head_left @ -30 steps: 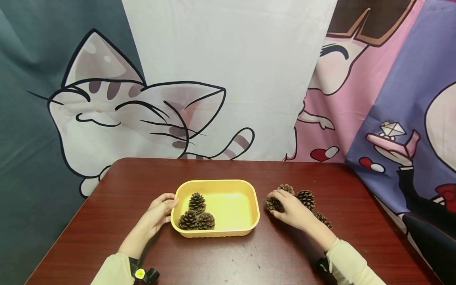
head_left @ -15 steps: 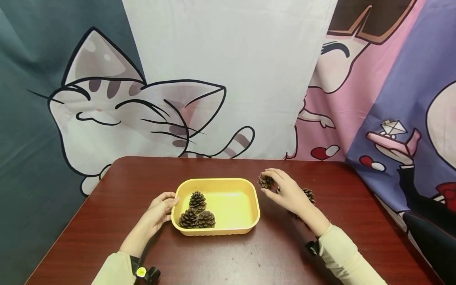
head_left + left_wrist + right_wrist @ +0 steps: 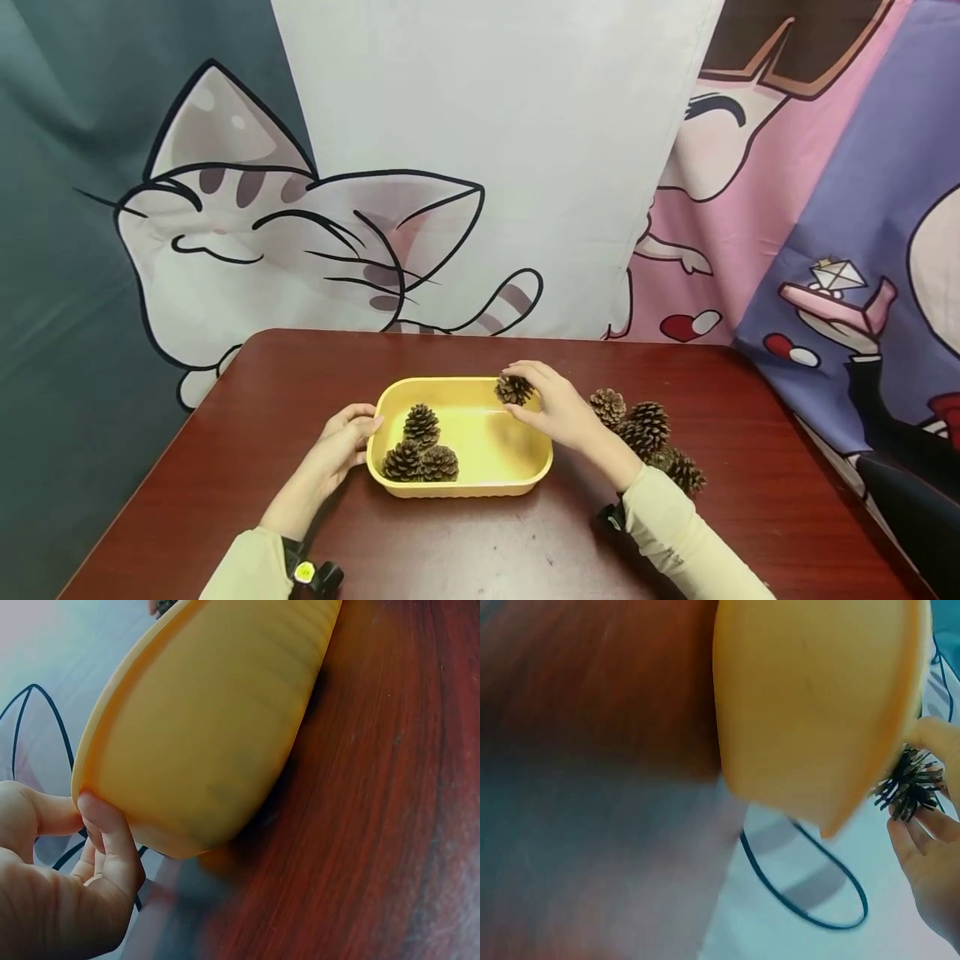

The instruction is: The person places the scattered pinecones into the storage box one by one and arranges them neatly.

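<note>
A yellow rectangular tub (image 3: 487,490) stands on the table with three brown pine cones (image 3: 422,425) grouped in its left half. My left hand (image 3: 341,446) pinches the tub's left rim between thumb and fingers; the left wrist view shows the thumb and fingertips on the rim of the tub (image 3: 202,720). Over the tub's back right corner, my right hand (image 3: 555,408) grips a single pine cone (image 3: 513,389) by its sides. That pine cone (image 3: 911,782) also appears in the right wrist view, between thumb and fingers beside the rim.
Several loose pine cones (image 3: 647,429) lie clustered on the table right of the tub, partly behind the right forearm. The dark red wooden table (image 3: 480,550) ends at a back edge against a printed cartoon cloth (image 3: 480,100).
My right hand has lifted a pine cone from the cluster on the right and carried it left to above the tub. The left hand keeps its hold on the rim.
</note>
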{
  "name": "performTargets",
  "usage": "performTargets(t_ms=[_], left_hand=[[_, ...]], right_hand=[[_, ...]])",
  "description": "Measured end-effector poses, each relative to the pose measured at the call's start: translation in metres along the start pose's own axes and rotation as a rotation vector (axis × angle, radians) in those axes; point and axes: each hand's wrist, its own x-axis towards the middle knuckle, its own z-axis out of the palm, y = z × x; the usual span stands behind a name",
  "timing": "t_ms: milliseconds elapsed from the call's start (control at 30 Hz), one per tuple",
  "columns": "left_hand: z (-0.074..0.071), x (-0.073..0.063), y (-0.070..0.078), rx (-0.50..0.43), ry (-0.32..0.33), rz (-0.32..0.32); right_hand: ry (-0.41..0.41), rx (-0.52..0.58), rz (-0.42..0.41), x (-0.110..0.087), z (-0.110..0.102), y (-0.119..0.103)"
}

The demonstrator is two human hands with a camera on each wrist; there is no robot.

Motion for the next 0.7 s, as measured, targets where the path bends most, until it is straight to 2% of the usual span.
performTargets(t_ms=[267,433,533,700], left_hand=[[0.003,0.004,0.005,0.007,0.006,0.006],[0.003,0.005,0.005,0.009,0.017,-0.001],[0.003,0.004,0.004,0.008,0.021,0.003],[0.001,0.0,-0.002,-0.007,0.037,-0.001]], right_hand=[[-0.131,0.0,0.028,0.008,0.021,-0.005],[-0.192,0.002,0.009,0.013,0.033,-0.007],[-0.232,-0.004,-0.003,0.016,0.042,-0.009],[-0.299,-0.003,0.039,0.02,0.056,-0.017]])
